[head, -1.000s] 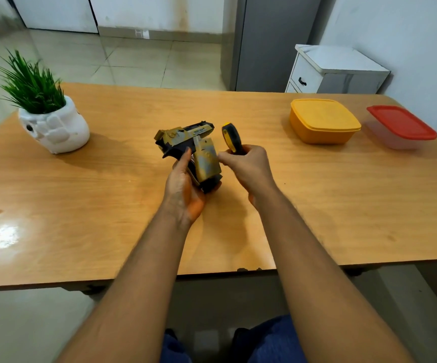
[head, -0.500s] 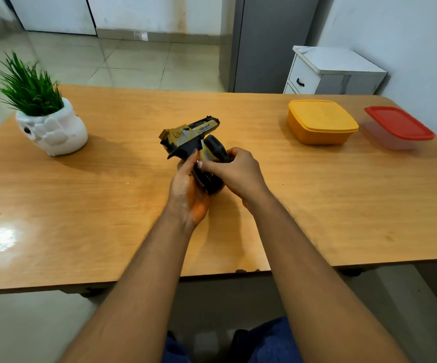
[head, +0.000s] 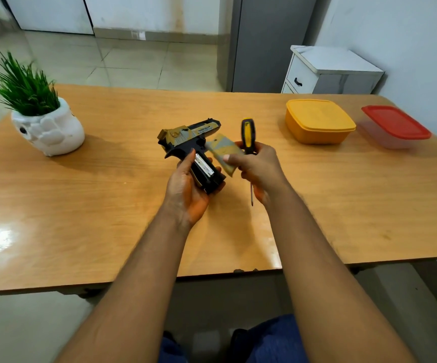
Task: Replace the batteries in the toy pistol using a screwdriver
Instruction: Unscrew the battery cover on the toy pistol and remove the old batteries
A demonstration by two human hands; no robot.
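A black and gold toy pistol (head: 189,137) is held above the wooden table (head: 107,195) by my left hand (head: 186,189), which grips its handle from below. The handle's side is uncovered and a battery (head: 203,166) shows inside. My right hand (head: 258,169) holds the removed gold grip cover (head: 224,150) between thumb and fingers. The same hand also holds a yellow and black screwdriver (head: 248,134), handle up and thin shaft pointing down below the palm.
A white pot with a green plant (head: 47,124) stands at the table's left. A yellow lidded box (head: 318,121) and a red-lidded clear box (head: 395,129) sit at the far right. A white cabinet (head: 330,72) stands behind the table.
My right hand was pressed on the pistol's handle half a second ago. It has pulled away to the right with the grip cover, and the battery is now exposed.
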